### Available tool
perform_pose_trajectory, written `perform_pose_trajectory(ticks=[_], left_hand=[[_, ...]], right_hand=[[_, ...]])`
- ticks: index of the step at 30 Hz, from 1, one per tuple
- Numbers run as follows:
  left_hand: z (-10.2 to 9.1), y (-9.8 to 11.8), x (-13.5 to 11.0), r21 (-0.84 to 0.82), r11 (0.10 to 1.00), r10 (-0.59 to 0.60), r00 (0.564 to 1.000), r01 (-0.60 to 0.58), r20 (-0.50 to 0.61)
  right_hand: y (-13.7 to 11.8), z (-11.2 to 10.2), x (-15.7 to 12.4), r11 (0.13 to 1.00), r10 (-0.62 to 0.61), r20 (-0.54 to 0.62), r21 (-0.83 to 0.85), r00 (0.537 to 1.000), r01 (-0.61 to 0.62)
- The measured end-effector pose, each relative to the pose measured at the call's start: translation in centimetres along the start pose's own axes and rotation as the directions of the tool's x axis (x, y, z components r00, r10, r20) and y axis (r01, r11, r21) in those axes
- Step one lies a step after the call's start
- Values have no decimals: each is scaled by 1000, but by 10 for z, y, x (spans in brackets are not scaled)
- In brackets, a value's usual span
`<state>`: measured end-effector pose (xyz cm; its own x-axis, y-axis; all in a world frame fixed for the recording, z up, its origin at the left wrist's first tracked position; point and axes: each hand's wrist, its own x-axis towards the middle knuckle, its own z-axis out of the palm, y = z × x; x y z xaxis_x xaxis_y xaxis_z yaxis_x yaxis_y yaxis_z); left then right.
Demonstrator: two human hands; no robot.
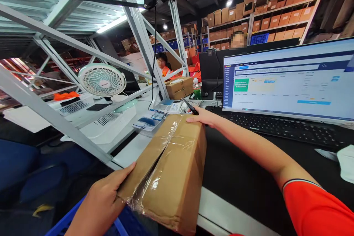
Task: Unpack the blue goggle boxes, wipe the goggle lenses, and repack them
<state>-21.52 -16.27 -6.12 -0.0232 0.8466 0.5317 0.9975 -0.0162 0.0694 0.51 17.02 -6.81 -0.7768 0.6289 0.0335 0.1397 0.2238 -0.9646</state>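
Note:
A long brown cardboard box (177,162) lies tilted over the front edge of the desk, clear tape along its top. Its top flaps stand slightly apart, leaving a dark slit at the near end. My left hand (103,191) grips the near left corner, thumb on top and the other fingers hidden under it. At the far end, my right hand (201,116) rests on the box's far right corner. Between its fingers is a slim black-handled knife (193,109), its tip pointing up and left; the exact kind of knife is hard to make out.
A monitor (287,81) and black keyboard (282,129) stand right. Behind the box are a small tray (149,120), a green bottle (196,90) and another carton (179,87). A metal frame post (63,121) slants along the left; a blue crate (116,226) sits below. Other people are beyond.

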Motion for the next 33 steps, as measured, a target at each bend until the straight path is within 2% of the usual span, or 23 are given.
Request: perform_pose_trajectory(ticks=[3, 4, 9, 14, 17, 21, 26, 28, 30, 33], left_hand=[[6, -3, -7, 82, 993, 85, 996, -87, 19], [9, -7, -10, 96, 993, 72, 997, -74, 31], [16, -20, -16, -7, 996, -86, 995, 87, 57], [-1, 5, 12, -90, 949, -283, 943, 301, 174], [-5, 13, 21, -109, 932, -327, 932, 346, 160], [-3, 0, 25, -116, 911, -386, 917, 396, 100], [-7, -29, 51, -202, 923, -313, 945, 327, 97], [-8, -36, 64, -232, 933, -256, 961, 274, 104], [-10, -36, 72, -261, 950, -151, 983, 173, 100], [-13, -28, 70, -260, 966, 1, 999, 13, 53]], right_hand=[[5, -1, -6, 996, 7, -57, 93, 998, -2], [6, -1, -8, 995, 6, -77, 102, 997, 2], [9, 6, -13, 995, -6, -134, 102, 991, 20], [9, 8, -18, 991, -7, -180, 127, 984, 31], [9, 9, -21, 991, 13, -195, 130, 981, 13], [7, 16, -28, 992, 27, -259, 128, 966, 7], [6, 25, -65, 998, -61, -432, -15, 900, 61], [7, 26, -90, 991, -132, -437, -53, 890, 120], [11, 26, -115, 978, -208, -405, -82, 891, 191], [20, 21, -145, 956, -291, -360, -149, 886, 253]])
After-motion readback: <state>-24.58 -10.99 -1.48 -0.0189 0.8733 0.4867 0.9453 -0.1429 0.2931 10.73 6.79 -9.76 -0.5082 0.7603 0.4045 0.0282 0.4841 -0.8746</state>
